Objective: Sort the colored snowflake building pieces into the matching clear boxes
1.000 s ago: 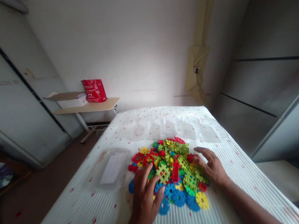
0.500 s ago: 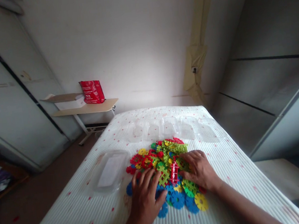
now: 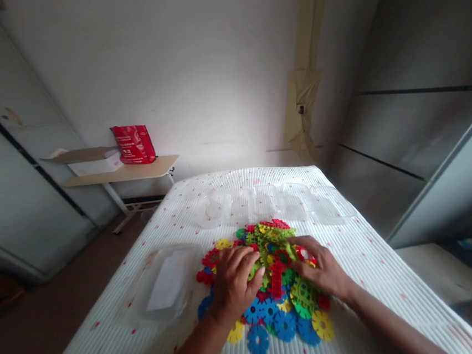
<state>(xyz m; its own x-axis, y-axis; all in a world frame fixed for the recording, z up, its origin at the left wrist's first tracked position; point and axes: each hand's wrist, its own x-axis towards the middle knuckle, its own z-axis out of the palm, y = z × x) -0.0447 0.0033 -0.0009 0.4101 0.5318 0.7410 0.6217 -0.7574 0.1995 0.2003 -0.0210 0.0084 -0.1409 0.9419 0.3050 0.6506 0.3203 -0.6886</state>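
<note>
At nine o'clock from the heap, a clear plastic tray lies flat on the bed, just beside my left hand but not touched by it. That hand rests palm down on the left half of the heap of coloured plastic pieces, fingers pointing toward two o'clock. Between my hands a red oblong piece lies on top, its long axis running twelve to six, about as near one hand as the other. My right hand covers the heap's right side, fingers bent toward ten o'clock. Both hands curl over the pieces, but I cannot tell whether either grips one. At twelve o'clock beyond the heap stands a row of clear containers.
</note>
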